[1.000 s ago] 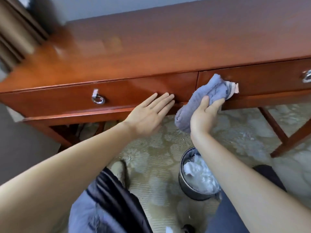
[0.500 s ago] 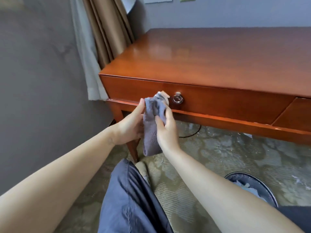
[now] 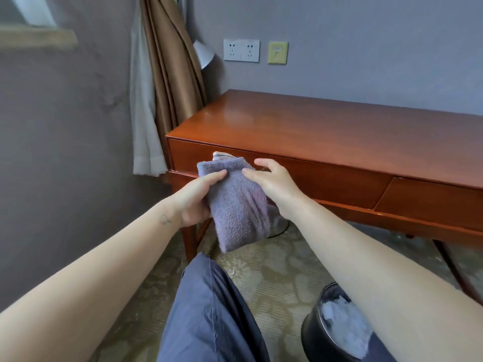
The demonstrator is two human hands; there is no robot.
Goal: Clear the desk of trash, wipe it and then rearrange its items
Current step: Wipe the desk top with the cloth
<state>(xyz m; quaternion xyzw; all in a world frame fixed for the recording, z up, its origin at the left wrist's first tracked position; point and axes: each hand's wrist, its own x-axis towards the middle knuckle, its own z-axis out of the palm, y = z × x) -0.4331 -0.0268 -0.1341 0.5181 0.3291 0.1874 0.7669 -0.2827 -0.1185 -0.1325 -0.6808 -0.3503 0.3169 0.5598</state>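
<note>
Cloth (image 3: 236, 205): grey-purple, folded into a thick pad with a striped layer showing at the top; held upright in the air between both hands, in front of the desk's left drawer front (image 3: 326, 178), apparently not touching it.
Left hand (image 3: 196, 197): fingers curled round the cloth's left edge, thumb laid across its front; carrying the weight, by the look of it.
Right hand (image 3: 271, 184): thumb tip pressed on the cloth's upper right, forefinger lifted clear above it; other fingers hidden, so a grip or a mere touch not to be told.
Reason for the hold: probably squaring the fold, to bring a fresh face outward before more wiping.
Desk (image 3: 326, 131): glossy red-brown top, left end near the curtain (image 3: 170, 87), right end cut off by the frame.
Bin (image 3: 313, 333): on the carpet (image 3: 274, 278) at lower right, just beside the right forearm, with crumpled white trash (image 3: 339, 320) inside; kept close, presumably for easy dropping.
Stage: trash seemingly cleared, wiping in hand, rearranging not yet begun.
Next: flat face of the cloth down onto the wood, likely under one palm.
</note>
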